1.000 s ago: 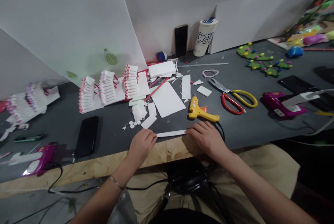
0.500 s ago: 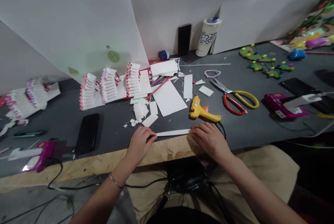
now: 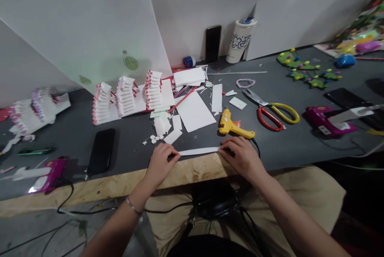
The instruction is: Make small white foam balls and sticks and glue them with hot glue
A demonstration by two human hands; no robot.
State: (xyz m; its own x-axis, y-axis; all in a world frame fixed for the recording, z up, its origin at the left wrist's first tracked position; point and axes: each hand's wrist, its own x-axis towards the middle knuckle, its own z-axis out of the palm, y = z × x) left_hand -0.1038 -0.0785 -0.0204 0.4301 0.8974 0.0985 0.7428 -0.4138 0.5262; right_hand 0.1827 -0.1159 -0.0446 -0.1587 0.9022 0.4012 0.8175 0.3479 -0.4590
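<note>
– Held what in the left hand [image 3: 162, 163]?
– Pinched the left end of a white strip [image 3: 199, 151] between thumb and fingers.
– And with the right hand [image 3: 242, 155]?
– Gripped the other end, likewise with fingers drawn narrow.
– Lay where?
– Spanned both hands near the front of the table [image 3: 130, 145]; couldn't tell if touching it.
– Saw what nearby?
– Spotted a glue gun [image 3: 230, 124] just beyond the right hand, scissors [image 3: 264, 106] farther right, a sheet [image 3: 195, 112] leftward.

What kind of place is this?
Probably a craft workbench: a yellow glue gun and scissors lie on the dark tabletop, near cut white card.
</note>
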